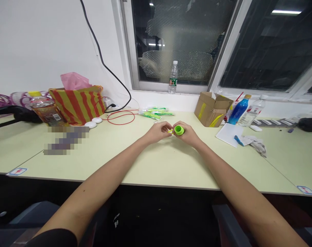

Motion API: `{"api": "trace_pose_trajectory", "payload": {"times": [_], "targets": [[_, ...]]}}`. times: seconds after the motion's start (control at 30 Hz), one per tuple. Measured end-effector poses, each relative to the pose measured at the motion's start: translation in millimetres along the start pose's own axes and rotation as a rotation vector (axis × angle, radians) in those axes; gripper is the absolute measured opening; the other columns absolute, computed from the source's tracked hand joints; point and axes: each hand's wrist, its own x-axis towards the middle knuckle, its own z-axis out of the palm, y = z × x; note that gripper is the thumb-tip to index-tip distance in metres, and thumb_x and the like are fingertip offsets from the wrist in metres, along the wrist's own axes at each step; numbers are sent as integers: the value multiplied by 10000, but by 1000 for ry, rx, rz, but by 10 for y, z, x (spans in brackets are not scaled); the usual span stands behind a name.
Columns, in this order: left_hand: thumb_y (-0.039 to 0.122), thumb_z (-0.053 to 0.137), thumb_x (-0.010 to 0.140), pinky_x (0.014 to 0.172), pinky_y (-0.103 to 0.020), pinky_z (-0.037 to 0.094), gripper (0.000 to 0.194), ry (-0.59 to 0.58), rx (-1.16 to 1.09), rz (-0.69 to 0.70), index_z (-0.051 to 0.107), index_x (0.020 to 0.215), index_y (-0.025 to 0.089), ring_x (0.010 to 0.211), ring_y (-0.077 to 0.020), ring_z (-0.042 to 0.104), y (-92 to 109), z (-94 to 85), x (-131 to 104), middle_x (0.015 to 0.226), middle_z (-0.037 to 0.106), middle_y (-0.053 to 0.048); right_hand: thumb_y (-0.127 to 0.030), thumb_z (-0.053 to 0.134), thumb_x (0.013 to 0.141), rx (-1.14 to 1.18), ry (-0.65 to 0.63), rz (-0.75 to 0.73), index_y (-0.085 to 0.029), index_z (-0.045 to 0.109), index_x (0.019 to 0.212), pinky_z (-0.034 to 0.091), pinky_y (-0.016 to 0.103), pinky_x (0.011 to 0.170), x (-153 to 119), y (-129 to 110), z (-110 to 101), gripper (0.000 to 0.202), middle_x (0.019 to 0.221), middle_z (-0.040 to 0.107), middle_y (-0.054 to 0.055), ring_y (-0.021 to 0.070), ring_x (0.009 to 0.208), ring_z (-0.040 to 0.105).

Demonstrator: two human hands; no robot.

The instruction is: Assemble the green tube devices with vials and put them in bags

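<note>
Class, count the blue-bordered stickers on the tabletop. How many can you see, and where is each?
2. The left sticker and the right sticker each lie at the table's front edge. The person's arms could hide others.

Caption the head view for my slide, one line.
Right hand holds a green container, left hand beside it, at a pale table.
</note>
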Motion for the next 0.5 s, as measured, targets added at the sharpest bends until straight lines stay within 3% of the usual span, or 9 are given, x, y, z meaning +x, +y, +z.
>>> {"api": "trace_pose_trajectory", "payload": {"times": [0.1, 0.17, 0.27, 0.37, 0.5], "targets": [[186, 684, 695, 791, -289, 512, 282, -116, 87, -29, 661, 975, 174, 838, -145, 627, -28, -168, 16, 905, 681, -35, -196, 639, 719, -4, -101, 42, -204, 679, 846, 456, 353, 833, -9, 26, 18, 134, 971, 645, 55, 207, 896, 602], [171, 676, 684, 788, -288, 508, 275, -105, 180, -46, 673, 959, 174, 833, -147, 625, -52, -343, 38, 904, 684, -34, -204, 633, 708, -29, -80, 91, -205, 684, 871, 449, 354, 841, -10, 41, 14, 171, 967, 645, 49, 209, 904, 598], [198, 675, 688, 769, -289, 495, 265, 92, 314, -34, 683, 952, 179, 815, -147, 601, -145, -623, 73, 933, 685, -35, -234, 641, 701, -22, 21, 248, -200, 659, 853, 457, 341, 766, -7, 53, -6, 157, 886, 648, 33, 195, 811, 590], [238, 676, 698, 781, -294, 489, 273, 282, 366, -34, 673, 965, 181, 827, -150, 592, -327, -812, 86, 988, 682, -39, -260, 661, 700, 150, 54, 452, -191, 617, 831, 453, 308, 613, -5, 39, -11, 154, 759, 636, 16, 155, 624, 547], [233, 671, 669, 763, -296, 487, 283, 303, 431, -131, 658, 946, 179, 812, -157, 596, -600, -847, 43, 1002, 683, -39, -276, 699, 693, 400, 114, 564, -178, 600, 784, 450, 301, 567, 0, -14, 30, 167, 669, 621, 16, 142, 550, 541]]}}
